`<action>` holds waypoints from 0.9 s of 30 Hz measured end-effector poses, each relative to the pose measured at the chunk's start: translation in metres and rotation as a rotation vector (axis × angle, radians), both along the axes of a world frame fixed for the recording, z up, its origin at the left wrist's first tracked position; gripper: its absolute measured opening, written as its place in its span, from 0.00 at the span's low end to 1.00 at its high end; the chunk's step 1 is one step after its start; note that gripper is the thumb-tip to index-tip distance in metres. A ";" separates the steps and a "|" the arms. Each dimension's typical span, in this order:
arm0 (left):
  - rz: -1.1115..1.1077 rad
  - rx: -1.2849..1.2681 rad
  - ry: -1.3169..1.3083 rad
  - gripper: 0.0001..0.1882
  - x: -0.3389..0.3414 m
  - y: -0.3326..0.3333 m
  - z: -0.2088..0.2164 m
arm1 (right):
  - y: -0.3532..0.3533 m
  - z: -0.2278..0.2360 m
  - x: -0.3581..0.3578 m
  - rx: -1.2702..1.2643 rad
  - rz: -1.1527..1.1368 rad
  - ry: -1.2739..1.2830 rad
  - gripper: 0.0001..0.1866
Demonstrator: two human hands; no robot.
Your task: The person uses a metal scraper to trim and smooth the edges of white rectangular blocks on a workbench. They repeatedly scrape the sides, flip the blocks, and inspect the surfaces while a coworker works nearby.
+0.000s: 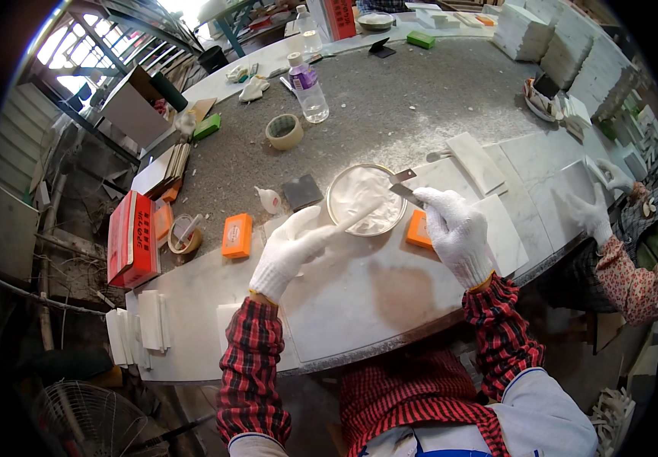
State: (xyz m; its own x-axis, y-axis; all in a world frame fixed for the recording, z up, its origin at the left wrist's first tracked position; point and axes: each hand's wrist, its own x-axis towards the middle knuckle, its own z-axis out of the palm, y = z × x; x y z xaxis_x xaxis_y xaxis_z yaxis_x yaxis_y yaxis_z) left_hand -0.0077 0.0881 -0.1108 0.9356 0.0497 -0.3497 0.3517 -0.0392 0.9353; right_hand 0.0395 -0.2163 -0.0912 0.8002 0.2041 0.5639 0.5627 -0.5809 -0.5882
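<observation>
Round pan [329, 199]: shallow, with a pale rim; I see it sitting level, its mouth open upward. Call its far side twelve.
White paste [353, 191]: smooth-looking and heaped in soft folds, spread over most of the pan's inside.
Pale strip [358, 218]: slim, flat, held slantwise across the pan's rim at seven to eight o'clock, its free end toward two and over the paste; whether it touches the paste I can't tell.
Dark blade [407, 196]: flat, narrow, held at the pan's three o'clock edge, its tip toward ten.
</observation>
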 end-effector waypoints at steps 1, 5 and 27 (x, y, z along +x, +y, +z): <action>0.022 -0.170 0.016 0.41 -0.001 -0.002 0.002 | -0.003 -0.001 -0.001 0.034 -0.005 0.005 0.12; 0.006 -0.305 0.025 0.40 -0.006 0.000 0.001 | -0.012 -0.001 -0.006 0.046 -0.021 0.023 0.12; -0.565 0.986 -0.836 0.44 -0.140 -0.016 -0.040 | -0.099 -0.064 -0.117 -0.418 -0.005 0.474 0.21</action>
